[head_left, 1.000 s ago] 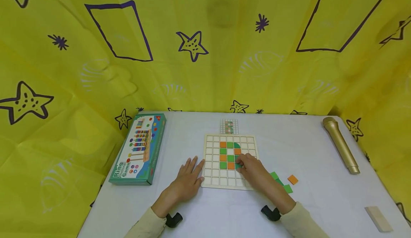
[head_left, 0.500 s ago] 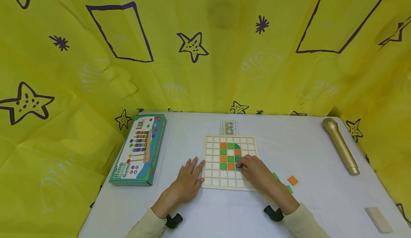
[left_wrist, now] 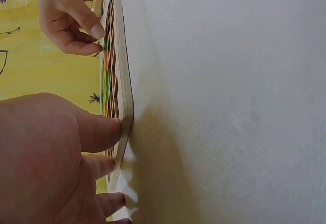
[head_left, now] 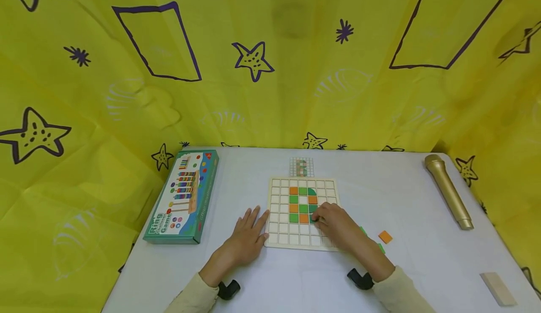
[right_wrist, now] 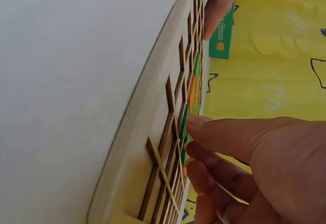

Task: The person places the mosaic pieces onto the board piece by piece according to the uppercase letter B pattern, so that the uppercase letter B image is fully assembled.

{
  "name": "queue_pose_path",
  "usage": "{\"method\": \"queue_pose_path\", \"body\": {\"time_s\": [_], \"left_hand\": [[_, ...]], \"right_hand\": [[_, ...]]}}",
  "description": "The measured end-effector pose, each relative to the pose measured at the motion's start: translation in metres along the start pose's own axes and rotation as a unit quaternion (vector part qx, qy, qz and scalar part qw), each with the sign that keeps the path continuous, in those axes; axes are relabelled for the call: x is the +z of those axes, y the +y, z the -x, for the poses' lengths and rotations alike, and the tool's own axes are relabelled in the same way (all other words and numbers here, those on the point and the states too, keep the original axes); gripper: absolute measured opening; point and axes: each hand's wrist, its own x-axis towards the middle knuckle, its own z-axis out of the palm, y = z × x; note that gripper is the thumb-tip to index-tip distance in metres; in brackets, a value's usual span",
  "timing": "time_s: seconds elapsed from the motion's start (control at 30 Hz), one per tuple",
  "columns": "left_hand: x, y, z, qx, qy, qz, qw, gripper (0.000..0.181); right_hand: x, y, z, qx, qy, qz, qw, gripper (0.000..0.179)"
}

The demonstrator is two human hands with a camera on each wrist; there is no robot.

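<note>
A square wooden grid board (head_left: pixel 300 240) lies mid-table, with orange and green tiles set in part of its cells. My right hand (head_left: pixel 335 224) is over the board's right half, thumb and fingertips pinching a dark green tile (right_wrist: pixel 184 122) at its cell. In the right wrist view the thumb tip meets that tile's edge. My left hand (head_left: pixel 245 240) lies with fingers spread at the board's left edge; in the left wrist view its thumb and a finger touch the board's side. Above the held tile sits another dark green tile (head_left: pixel 313 208).
Behind the board lies a small pattern card (head_left: pixel 302 167). A green game box (head_left: pixel 181 200) is on the left. To the right are a loose orange tile (head_left: pixel 385 237), partly hidden green tiles (head_left: pixel 382 248), a gold microphone (head_left: pixel 449 192) and a pale wooden block (head_left: pixel 498 288).
My right hand has shifted slightly right and down, showing more of the upper dark green tile and covering more of the loose green tiles. The left hand stays where it was.
</note>
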Motion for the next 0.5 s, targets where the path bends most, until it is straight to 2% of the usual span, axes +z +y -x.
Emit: {"method": "queue_pose_path", "body": {"time_s": [0.13, 0.23, 0.4, 0.5], "left_hand": [[-0.002, 0.001, 0.0, -0.001, -0.004, -0.001, 1.0, 0.063], [-0.005, 0.004, 0.0, 0.004, -0.01, 0.0, 0.9999, 0.063], [-0.011, 0.009, 0.003, 0.022, -0.002, 0.007, 0.9997, 0.062], [-0.011, 0.01, 0.004, 0.02, 0.001, 0.003, 0.9998, 0.061]], "right_hand": [[-0.01, 0.001, 0.002, 0.021, -0.02, -0.009, 0.9995, 0.012], [-0.021, 0.008, 0.008, 0.051, -0.03, -0.016, 0.9981, 0.016], [-0.047, 0.03, 0.029, 0.099, -0.046, -0.023, 0.9938, 0.022], [-0.065, 0.049, 0.045, 0.145, -0.066, -0.031, 0.9867, 0.027]]}}
